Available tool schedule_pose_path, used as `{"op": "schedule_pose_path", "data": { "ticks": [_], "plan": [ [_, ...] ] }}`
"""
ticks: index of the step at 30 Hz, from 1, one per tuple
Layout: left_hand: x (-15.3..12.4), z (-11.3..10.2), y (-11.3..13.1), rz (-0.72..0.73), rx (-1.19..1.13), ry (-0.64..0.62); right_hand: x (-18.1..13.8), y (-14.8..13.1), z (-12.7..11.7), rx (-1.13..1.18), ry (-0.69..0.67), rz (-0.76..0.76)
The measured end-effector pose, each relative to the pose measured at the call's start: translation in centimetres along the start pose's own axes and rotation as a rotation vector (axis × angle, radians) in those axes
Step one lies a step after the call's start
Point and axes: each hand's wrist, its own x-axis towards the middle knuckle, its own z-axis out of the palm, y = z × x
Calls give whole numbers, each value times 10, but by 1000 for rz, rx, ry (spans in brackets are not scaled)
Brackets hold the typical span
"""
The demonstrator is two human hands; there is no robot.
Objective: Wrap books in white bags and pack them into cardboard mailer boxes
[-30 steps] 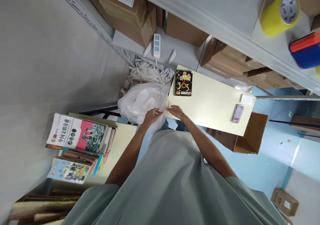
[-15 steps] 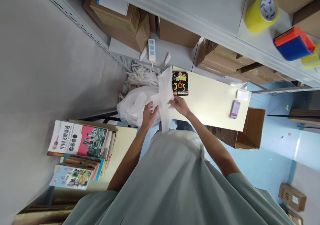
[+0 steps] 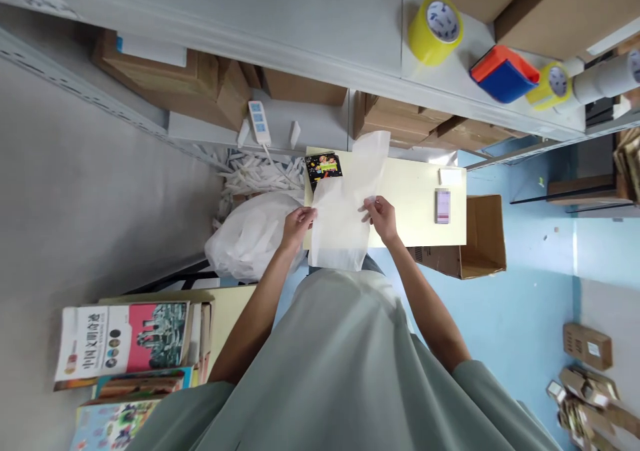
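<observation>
A thin white, see-through sheet [image 3: 345, 221] is spread over the cream table [image 3: 413, 197], its lower end against the shirt front. I cannot tell whether it is a single layer or a flat bag. My left hand [image 3: 299, 225] pinches its left edge, and my right hand [image 3: 381, 217] grips the right edge. Beyond the sheet lies a black book [image 3: 323, 166] with colourful print, its lower part covered by the sheet. A large white plastic bag [image 3: 253, 237] with pale contents bulges just left of my left hand.
Shelving [image 3: 250, 31] with cardboard boxes, yellow tape rolls [image 3: 435, 31] and a power strip [image 3: 259, 123] runs along the back. A phone [image 3: 443, 206] lies on the table's right part. An open carton [image 3: 483, 237] stands at right, stacked books [image 3: 130, 337] at lower left.
The sheet has moved right, away from the plastic bag, and opened out wider between my hands. It now covers part of the black book. The view has shifted right.
</observation>
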Motion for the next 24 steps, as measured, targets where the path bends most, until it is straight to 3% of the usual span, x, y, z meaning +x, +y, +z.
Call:
{"op": "schedule_pose_path", "data": {
  "ticks": [8, 10, 14, 16, 21, 24],
  "plan": [
    [12, 33, -2, -1, 12, 11, -3, 26, -50, 13, 123, 106],
    [12, 43, -4, 11, 13, 37, 1, 34, -58, 30, 36, 132],
    [14, 67, -13, 31, 21, 122, 14, 54, -74, -58, -354, 245],
    [17, 81, -19, 34, 54, 180, 22, 66, -86, -86, -456, 288],
    [21, 117, -41, 14, 167, 320, 55, 97, -129, 10, -366, 327],
    [17, 141, -60, -55, 221, 295, 82, 114, -160, -3, -303, 303]
  ]
}}
